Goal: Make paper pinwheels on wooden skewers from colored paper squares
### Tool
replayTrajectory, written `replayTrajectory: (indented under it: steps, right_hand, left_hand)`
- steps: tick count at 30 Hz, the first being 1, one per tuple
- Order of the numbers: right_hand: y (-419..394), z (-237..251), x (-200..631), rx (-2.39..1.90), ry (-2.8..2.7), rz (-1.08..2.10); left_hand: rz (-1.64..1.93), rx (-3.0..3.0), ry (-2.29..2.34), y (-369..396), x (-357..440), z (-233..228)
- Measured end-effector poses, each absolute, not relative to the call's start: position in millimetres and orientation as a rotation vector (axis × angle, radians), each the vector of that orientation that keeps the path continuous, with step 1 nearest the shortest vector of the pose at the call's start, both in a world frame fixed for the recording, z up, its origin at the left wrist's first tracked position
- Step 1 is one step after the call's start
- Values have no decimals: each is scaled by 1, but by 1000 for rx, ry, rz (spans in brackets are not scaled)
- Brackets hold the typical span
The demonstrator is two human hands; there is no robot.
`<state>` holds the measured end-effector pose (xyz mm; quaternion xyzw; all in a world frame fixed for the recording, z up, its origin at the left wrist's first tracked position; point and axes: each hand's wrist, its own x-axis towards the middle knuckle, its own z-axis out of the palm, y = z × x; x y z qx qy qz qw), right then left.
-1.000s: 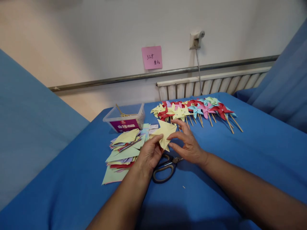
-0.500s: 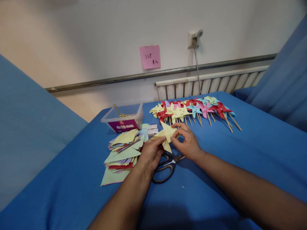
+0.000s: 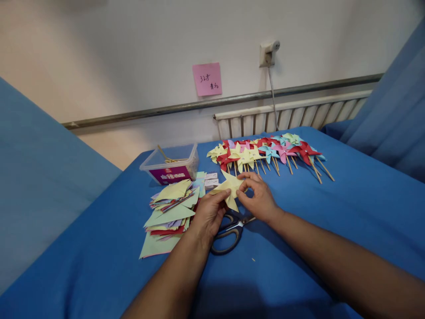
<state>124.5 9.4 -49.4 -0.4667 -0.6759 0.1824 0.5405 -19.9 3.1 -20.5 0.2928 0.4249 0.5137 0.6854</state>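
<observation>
A pale yellow paper pinwheel (image 3: 231, 186) with pointed blades is held up between my two hands, above the table. My left hand (image 3: 212, 210) grips it from the lower left, the thumb on its front. On its right side, my right hand (image 3: 259, 195) pinches the paper with thumb and index finger; the fingertips partly hide that edge. Below them lie dark-handled scissors (image 3: 229, 235) on the blue cloth, part of one handle behind my left hand. Stacks of coloured cut paper (image 3: 169, 217) are left of my left hand.
A clear plastic box (image 3: 172, 166) with thin sticks stands at the back left. Two small white boxes (image 3: 211, 180) sit near the paper. Several finished pinwheels on sticks (image 3: 265, 153) lie along the back of the blue-covered table (image 3: 332, 230). Behind are a radiator (image 3: 292, 113) and a wall pipe (image 3: 166, 108).
Almost nothing differs. Both hands keep hold of the yellow pinwheel, and its top point has dipped very slightly.
</observation>
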Motion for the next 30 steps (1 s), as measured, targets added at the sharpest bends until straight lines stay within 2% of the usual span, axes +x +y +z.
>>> replayTrajectory:
  steps: [30]
  right_hand:
    - [9, -52, 120, -1127, -1548, 483]
  left_hand:
    - [1153, 705, 973, 4, -20, -22]
